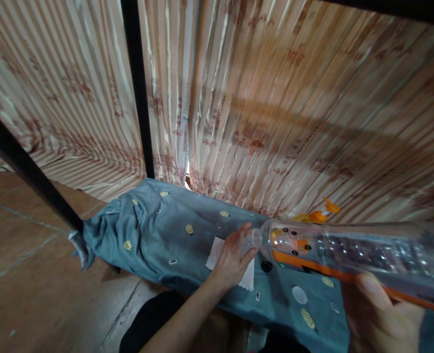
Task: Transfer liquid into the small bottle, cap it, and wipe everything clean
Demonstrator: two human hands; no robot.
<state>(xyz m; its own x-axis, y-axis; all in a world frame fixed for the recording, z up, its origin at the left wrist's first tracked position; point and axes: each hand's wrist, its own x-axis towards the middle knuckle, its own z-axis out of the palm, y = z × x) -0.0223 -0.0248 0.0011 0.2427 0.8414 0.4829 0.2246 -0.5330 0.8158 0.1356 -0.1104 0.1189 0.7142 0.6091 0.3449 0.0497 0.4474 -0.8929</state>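
Note:
My right hand grips a clear plastic bottle with an orange label, held nearly level with its open mouth pointing left. My left hand rests on a white cloth lying on the blue patterned sheet; its fingers reach up to the bottle's mouth. A small dark cap-like object lies on the sheet just right of the cloth. Below it sits a white round object.
A striped peach curtain hangs behind the sheet. Black metal frame bars cross the view at left and centre. An orange item lies behind the bottle. Brown tiled floor lies at the left.

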